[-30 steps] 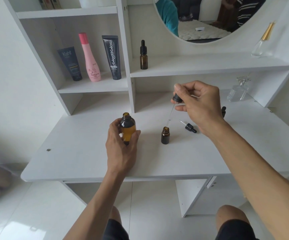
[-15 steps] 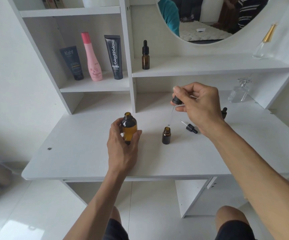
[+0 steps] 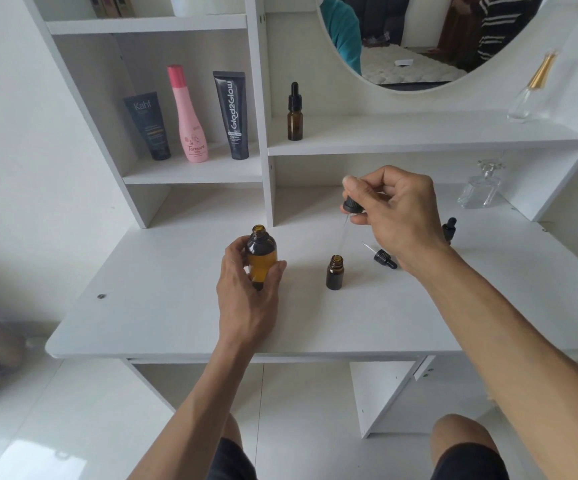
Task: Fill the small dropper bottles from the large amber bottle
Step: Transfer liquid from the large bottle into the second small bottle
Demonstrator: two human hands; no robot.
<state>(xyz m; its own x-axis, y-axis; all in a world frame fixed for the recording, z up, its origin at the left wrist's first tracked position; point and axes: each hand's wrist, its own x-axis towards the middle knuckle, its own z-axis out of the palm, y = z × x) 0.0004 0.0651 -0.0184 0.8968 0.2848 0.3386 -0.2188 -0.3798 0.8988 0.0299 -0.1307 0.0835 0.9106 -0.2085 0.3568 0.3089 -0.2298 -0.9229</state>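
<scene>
Since a moment before, little had shifted: my right hand [image 3: 398, 216] had lifted the dropper [image 3: 351, 206] slightly, so the tip of its glass tube hung just above the open mouth of the small dropper bottle [image 3: 335, 273] rather than near its neck. My thumb and fingers were curled round the dropper's black cap, pinching it, with the tube slanting down and to the left. My left hand [image 3: 249, 292] gripped the large amber bottle [image 3: 261, 258], fingers and thumb wrapped round its lower body; it stood upright and uncapped on the white desk [image 3: 162, 306], well to the left of the small bottle. A second dropper [image 3: 384, 258] lay on its side on the desk, just right of the small bottle, near my right wrist. Another capped small bottle [image 3: 449, 229] peeked out from behind that wrist. On the shelf above stood one more capped dropper bottle [image 3: 295, 114], and in the compartment to its left a dark tube [image 3: 149, 126], a pink bottle [image 3: 190, 119] and a black tube [image 3: 233, 116].
</scene>
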